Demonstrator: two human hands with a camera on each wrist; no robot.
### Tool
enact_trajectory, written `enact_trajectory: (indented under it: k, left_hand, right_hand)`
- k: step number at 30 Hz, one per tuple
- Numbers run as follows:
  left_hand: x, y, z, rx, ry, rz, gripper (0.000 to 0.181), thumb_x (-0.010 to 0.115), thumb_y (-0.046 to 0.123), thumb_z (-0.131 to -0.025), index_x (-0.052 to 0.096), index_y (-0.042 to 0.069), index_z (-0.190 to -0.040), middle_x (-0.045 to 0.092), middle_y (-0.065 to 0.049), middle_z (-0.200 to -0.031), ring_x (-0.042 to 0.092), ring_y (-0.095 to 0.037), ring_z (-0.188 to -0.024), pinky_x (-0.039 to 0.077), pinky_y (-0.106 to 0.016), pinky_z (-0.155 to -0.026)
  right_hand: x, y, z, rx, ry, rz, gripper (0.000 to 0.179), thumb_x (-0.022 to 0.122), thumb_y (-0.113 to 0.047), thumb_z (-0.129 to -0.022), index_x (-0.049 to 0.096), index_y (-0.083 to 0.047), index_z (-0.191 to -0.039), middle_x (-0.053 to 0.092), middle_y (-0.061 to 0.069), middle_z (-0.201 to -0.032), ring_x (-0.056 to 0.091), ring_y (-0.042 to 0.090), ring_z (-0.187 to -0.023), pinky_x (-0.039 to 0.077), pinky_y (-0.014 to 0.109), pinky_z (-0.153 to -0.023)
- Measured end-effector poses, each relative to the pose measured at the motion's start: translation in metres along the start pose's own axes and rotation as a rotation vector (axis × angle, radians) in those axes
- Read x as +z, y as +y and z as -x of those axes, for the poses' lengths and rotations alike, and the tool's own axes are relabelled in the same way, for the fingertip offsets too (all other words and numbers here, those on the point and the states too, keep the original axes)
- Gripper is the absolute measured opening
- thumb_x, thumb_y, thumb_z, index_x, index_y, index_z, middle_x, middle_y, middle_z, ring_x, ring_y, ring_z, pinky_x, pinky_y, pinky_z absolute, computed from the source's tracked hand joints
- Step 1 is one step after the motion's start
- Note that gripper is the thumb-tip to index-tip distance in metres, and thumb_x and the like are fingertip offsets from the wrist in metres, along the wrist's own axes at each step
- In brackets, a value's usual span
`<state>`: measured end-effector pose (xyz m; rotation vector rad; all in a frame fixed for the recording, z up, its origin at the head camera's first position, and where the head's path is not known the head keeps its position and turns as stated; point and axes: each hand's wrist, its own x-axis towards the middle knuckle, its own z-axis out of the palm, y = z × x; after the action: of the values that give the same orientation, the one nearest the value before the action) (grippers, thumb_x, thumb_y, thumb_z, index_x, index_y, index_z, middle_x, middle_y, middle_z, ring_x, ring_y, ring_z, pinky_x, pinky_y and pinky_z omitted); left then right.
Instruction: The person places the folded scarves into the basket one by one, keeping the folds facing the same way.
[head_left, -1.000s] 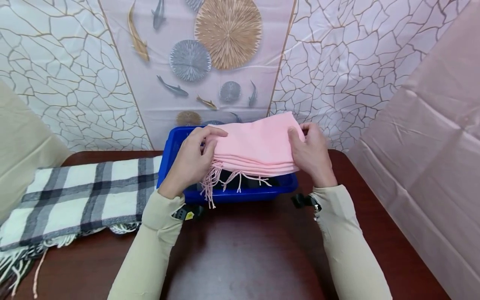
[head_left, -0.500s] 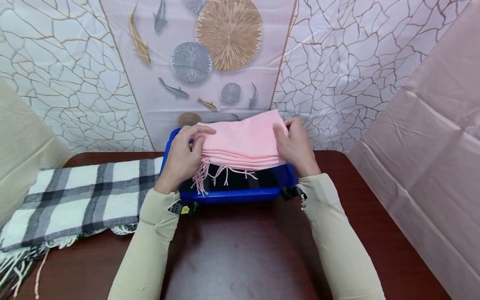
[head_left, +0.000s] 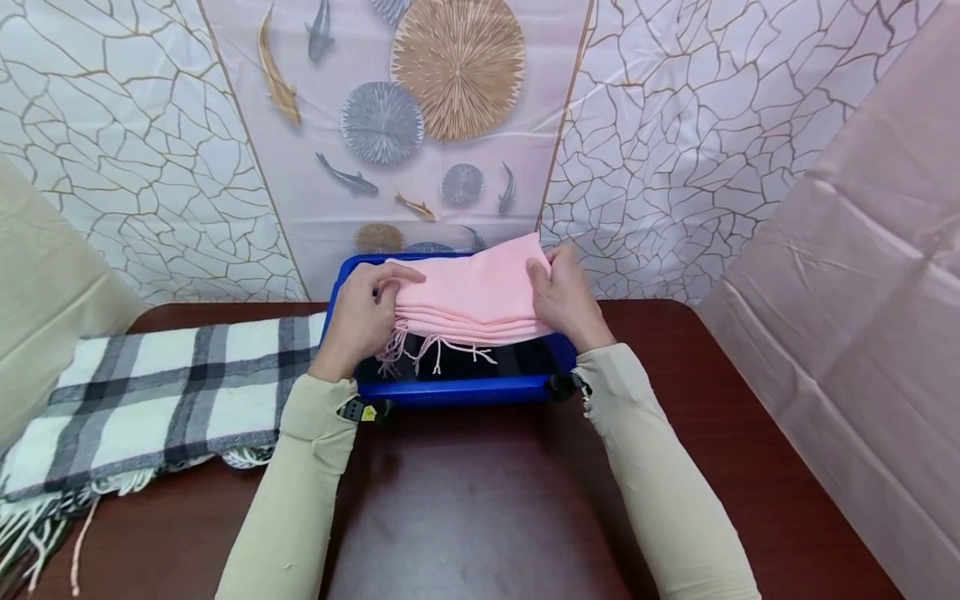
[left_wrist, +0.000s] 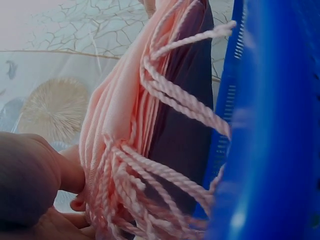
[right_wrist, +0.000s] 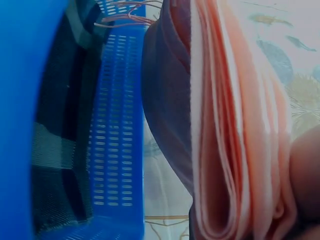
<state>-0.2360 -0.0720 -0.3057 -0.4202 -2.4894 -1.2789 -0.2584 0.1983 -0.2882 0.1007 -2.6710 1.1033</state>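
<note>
A folded pink scarf (head_left: 472, 287) hangs level over the blue plastic basket (head_left: 457, 389), its layers stacked and its twisted fringe (left_wrist: 165, 95) dangling at the front left. My left hand (head_left: 358, 312) grips the scarf's left end, thumb in front and fingers over the top. At the opposite end my right hand (head_left: 567, 296) pinches the folds, thumb lying on the upper layer. From the right wrist view, the folded edges show as several loops with the basket's slotted wall beside them. A dark checked cloth (right_wrist: 55, 150) lies inside the basket.
A black-and-white plaid scarf (head_left: 187, 383) with fringe lies on the brown table (head_left: 480, 500), left of the basket. A patterned cloth backdrop (head_left: 637, 150) rises behind the table, and a beige fabric wall (head_left: 840, 317) stands on the right.
Both hands have carried the pink scarf leftward over the basket; it rose slightly, then came down a little in the last half second. The grips look the same.
</note>
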Motion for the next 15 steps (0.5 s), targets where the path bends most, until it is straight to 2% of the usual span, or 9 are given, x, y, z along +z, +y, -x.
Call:
enact_trajectory:
  k: [5,8,10,12,15]
  left_hand:
    - [0.0012,-0.0042,0.0002,-0.06,-0.032,0.007,0.037,0.042,0.006,-0.105,0.076,0.017,-0.114,0.061,-0.013,-0.108,0.041,-0.02,-0.048,0.036,-0.029,-0.045]
    - [0.0019,-0.0062,0.0,-0.103,-0.058,0.012,0.037,0.041,0.005,-0.105,0.075,0.017,-0.113,0.061,-0.015,-0.114,0.042,-0.019,-0.046,0.037,-0.028,-0.044]
    - [0.0027,-0.0075,-0.0005,-0.126,-0.074,0.01,0.038,0.04,0.005,-0.105,0.075,0.016,-0.113,0.062,-0.014,-0.124,0.042,-0.018,-0.046,0.037,-0.028,-0.044]
    - [0.0035,-0.0089,-0.0012,-0.149,-0.091,0.01,0.038,0.04,0.004,-0.105,0.075,0.016,-0.113,0.061,-0.013,-0.126,0.042,-0.017,-0.046,0.038,-0.028,-0.043]
    - [0.004,-0.0091,-0.0025,-0.152,-0.102,-0.002,0.039,0.039,0.003,-0.104,0.075,0.015,-0.113,0.064,-0.014,-0.108,0.04,-0.016,-0.044,0.036,-0.027,-0.042]
  right_hand:
    - [0.0046,0.0015,-0.0021,0.021,-0.052,0.025,0.036,0.042,-0.029,-0.108,0.042,0.004,-0.122,0.059,0.028,-0.111,0.055,0.038,-0.106,0.043,0.053,-0.102]
    - [0.0051,0.002,-0.0033,0.044,-0.1,0.05,0.036,0.042,-0.03,-0.108,0.043,0.002,-0.123,0.059,0.027,-0.111,0.055,0.036,-0.105,0.044,0.052,-0.101]
    - [0.0049,0.0021,-0.0038,0.054,-0.132,0.069,0.033,0.041,-0.03,-0.108,0.044,0.001,-0.121,0.058,0.022,-0.107,0.055,0.034,-0.102,0.045,0.049,-0.098]
    - [0.0048,0.0021,-0.005,0.051,-0.157,0.087,0.029,0.043,-0.028,-0.108,0.048,0.0,-0.109,0.056,0.016,-0.095,0.055,0.031,-0.094,0.046,0.044,-0.088]
    - [0.0049,0.0016,-0.008,0.017,-0.178,0.102,0.032,0.047,-0.024,-0.106,0.051,-0.004,-0.082,0.048,0.005,-0.074,0.053,0.025,-0.075,0.044,0.036,-0.07]
